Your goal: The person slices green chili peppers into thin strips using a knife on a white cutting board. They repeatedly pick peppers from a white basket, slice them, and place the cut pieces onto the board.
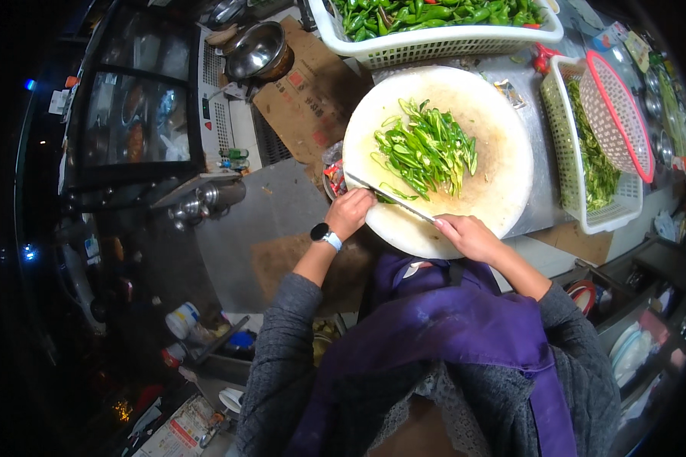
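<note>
A round, thick white chopping board (500, 194) lies before me, with a pile of sliced green peppers (426, 148) near its middle. My right hand (466, 234) grips the handle of a kitchen knife (400, 201) at the board's near edge. The narrow view of its blade slants up and left across the board. My left hand (351, 210), with a watch on its wrist, is curled by the blade at the board's left rim. Green pepper (384, 199) shows at its fingertips, mostly hidden by the hand and the blade.
A white plastic basket (446, 45) of whole green peppers stands beyond the board. To the right, another white basket (566, 137) holds cut peppers, with a pink-rimmed colander (614, 114) leaning in it. Metal bowls (257, 51) sit at the back left, near flattened cardboard (308, 97).
</note>
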A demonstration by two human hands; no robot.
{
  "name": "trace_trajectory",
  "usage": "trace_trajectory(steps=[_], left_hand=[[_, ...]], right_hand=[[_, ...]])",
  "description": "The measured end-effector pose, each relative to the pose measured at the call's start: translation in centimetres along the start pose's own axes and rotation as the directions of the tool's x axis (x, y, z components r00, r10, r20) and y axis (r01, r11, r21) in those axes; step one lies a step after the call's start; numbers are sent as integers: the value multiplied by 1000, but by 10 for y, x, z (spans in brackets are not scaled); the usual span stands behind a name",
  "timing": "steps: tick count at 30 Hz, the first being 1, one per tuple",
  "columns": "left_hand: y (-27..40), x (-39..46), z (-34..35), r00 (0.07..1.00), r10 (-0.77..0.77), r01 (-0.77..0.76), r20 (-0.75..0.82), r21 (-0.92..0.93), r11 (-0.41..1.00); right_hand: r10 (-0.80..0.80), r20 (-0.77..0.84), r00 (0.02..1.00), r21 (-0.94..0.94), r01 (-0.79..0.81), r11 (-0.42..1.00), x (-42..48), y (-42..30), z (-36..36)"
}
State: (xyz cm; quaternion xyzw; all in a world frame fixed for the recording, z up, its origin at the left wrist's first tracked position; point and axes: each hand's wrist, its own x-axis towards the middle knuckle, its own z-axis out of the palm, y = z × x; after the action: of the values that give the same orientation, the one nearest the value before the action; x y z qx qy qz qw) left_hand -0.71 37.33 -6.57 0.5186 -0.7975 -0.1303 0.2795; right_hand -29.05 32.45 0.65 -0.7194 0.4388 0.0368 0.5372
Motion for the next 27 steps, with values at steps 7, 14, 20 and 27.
trace_trajectory(steps=[7,14,20,27], left_hand=[[3,4,5,1000,10,-10,-4,-3,1000],[10,8,9,999,-25,26,-45,9,1000],[13,-3,10,992,-91,94,-84,27,995],[7,-28,21,643,-623,575,-445,-256,777]], right_hand=[[22,48,999,13,-22,1000,27,7,5],[62,24,998,16,-63,998,33,15,12],[126,81,989,191,-140,972,12,8,21],[148,12,989,206,-147,967,23,29,2]])
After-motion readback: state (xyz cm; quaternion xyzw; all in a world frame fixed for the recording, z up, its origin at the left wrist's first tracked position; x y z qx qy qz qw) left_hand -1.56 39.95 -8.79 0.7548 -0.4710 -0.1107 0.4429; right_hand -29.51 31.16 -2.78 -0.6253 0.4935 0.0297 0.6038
